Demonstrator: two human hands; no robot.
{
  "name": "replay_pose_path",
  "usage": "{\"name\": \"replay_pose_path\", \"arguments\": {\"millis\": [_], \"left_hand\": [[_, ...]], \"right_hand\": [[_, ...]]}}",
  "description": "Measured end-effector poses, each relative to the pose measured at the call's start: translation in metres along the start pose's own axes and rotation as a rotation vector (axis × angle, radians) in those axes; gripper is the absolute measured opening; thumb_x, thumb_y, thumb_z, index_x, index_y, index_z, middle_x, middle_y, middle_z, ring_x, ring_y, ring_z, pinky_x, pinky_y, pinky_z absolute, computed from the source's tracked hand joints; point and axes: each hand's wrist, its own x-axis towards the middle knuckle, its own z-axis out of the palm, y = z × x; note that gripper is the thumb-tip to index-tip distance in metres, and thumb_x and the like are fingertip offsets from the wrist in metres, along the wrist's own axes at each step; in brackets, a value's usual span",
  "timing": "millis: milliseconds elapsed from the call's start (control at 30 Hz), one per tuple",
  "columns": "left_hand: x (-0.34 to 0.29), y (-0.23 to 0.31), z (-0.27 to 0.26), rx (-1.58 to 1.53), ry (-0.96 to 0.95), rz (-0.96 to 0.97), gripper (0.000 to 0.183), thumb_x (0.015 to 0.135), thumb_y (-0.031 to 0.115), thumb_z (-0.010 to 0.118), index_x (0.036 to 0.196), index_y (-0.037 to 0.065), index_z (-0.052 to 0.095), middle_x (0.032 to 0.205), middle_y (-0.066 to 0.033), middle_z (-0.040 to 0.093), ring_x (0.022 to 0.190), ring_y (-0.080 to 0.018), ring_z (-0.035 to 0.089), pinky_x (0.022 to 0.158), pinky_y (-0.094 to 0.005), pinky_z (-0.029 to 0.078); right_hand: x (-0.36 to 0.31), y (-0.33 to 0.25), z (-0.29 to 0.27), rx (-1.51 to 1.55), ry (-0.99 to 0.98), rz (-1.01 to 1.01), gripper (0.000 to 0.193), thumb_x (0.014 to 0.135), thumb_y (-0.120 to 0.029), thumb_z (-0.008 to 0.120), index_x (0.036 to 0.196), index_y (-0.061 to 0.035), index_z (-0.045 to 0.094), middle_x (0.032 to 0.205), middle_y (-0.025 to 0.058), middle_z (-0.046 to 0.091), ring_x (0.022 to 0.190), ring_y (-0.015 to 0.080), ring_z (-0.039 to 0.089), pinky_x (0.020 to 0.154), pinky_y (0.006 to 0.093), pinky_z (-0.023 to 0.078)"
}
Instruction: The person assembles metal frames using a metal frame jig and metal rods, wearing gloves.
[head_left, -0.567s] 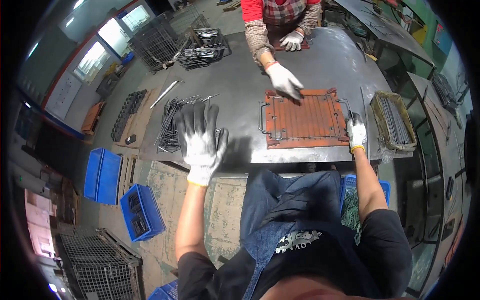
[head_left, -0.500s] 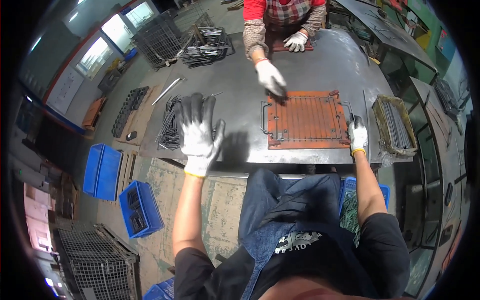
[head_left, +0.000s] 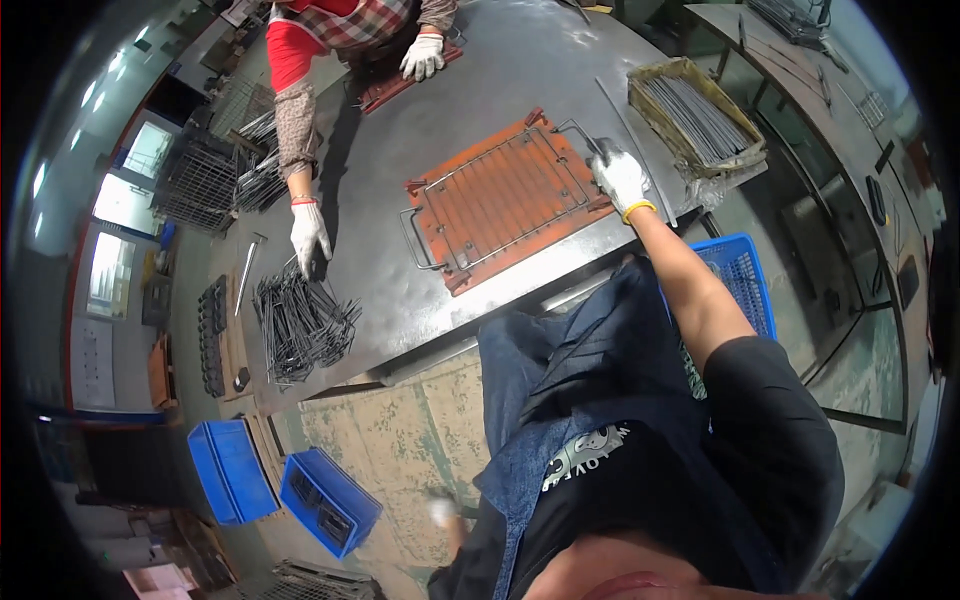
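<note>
My right hand [head_left: 622,182], in a white glove with dark fingertips, is closed on the wire handle [head_left: 576,132] at the right side of a wire grid [head_left: 500,152]. That grid lies on an orange-red slatted plate [head_left: 478,200] with small blocks at its corners, tilted to my view on the metal table. A second wire handle [head_left: 412,240] sticks out at its left side. Low beside my body hangs my left hand [head_left: 443,510], blurred and away from the table, its fingers not readable.
Opposite, a co-worker's gloved hand [head_left: 310,238] reaches a pile of dark metal rods [head_left: 300,325]; the other [head_left: 423,57] rests on a dark red plate [head_left: 385,92]. A yellowish bin of rods [head_left: 697,115] stands right. Blue crates [head_left: 232,470] sit on the floor.
My left hand has dropped from above the table's left side to beside my body. The co-worker's reaching hand has gone from the plate to the rod pile. My view has turned.
</note>
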Motion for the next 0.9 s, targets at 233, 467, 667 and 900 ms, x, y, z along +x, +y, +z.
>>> {"name": "replay_pose_path", "arguments": {"millis": [233,467,667,900], "left_hand": [[0.078,0.311,0.091,0.519,0.036,-0.571,0.049,0.096,0.038,0.046,0.129,0.003,0.053,0.115,-0.0194,0.063,0.104,-0.028,0.063,0.089,-0.0384,0.049],[0.195,0.391,0.057,0.142,0.329,0.373,0.033,0.096,0.006,0.045,0.127,-0.005,0.052,0.127,-0.0181,0.057,0.114,-0.0266,0.057,0.099,-0.0328,0.042],[0.302,0.501,0.152,0.213,0.277,0.722,0.039,0.094,0.011,0.052,0.131,0.002,0.049,0.134,-0.0195,0.051,0.114,-0.025,0.056,0.092,-0.0356,0.045],[0.34,0.531,0.2,-0.49,0.031,0.102,0.052,0.095,0.023,0.05,0.144,0.01,0.036,0.135,-0.0134,0.05,0.103,-0.0204,0.059,0.068,-0.0285,0.049]], "right_hand": [[0.007,0.015,-0.016,0.042,-0.075,0.103,0.036,0.086,-0.031,0.048,0.115,-0.0119,0.057,0.091,0.0176,0.066,0.083,0.0381,0.063,0.073,0.0474,0.049],[-0.02,-0.004,-0.002,0.181,-0.014,0.081,0.039,0.089,-0.034,0.046,0.122,-0.0143,0.054,0.099,0.02,0.064,0.086,0.0387,0.063,0.074,0.0482,0.05],[0.008,0.057,0.0,-0.202,-0.032,-0.052,0.048,0.092,-0.036,0.042,0.137,-0.0168,0.041,0.112,0.0213,0.061,0.09,0.0411,0.062,0.076,0.0477,0.051],[0.016,0.01,-0.013,0.077,-0.06,0.043,0.046,0.092,-0.032,0.045,0.134,-0.0148,0.045,0.11,0.0179,0.062,0.096,0.0358,0.061,0.079,0.0446,0.05]]}}
